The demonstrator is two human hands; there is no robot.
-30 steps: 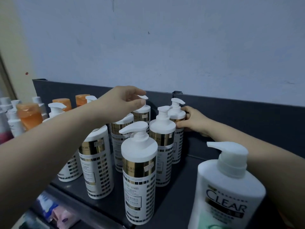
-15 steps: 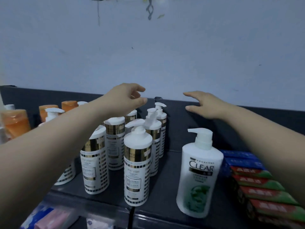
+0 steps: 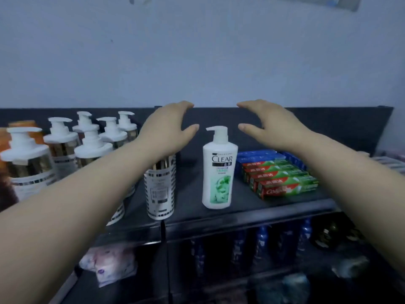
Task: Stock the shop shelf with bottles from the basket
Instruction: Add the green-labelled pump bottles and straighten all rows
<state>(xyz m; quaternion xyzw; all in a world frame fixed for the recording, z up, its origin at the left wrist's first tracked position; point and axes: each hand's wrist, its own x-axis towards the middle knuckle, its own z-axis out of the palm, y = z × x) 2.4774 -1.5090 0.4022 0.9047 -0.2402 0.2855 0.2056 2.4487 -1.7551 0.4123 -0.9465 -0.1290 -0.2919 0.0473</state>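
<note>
A white and green CLEAR pump bottle stands upright near the front of the dark top shelf. To its left stand several white pump bottles with gold bands; the nearest one is partly covered by my left wrist. My left hand hovers above and left of the CLEAR bottle, fingers loosely curved, holding nothing. My right hand hovers above and right of it, also empty. Neither hand touches a bottle. No basket is in view.
Red and green toothpaste boxes and blue boxes lie right of the CLEAR bottle. Orange-capped bottles stand at the far left. The lower shelf holds dark blue bottles and a pale plastic pack. A wall rises behind.
Both hands have left the gold-banded bottles and moved right, now hovering either side of the CLEAR bottle. The view has pulled back and turned right.
</note>
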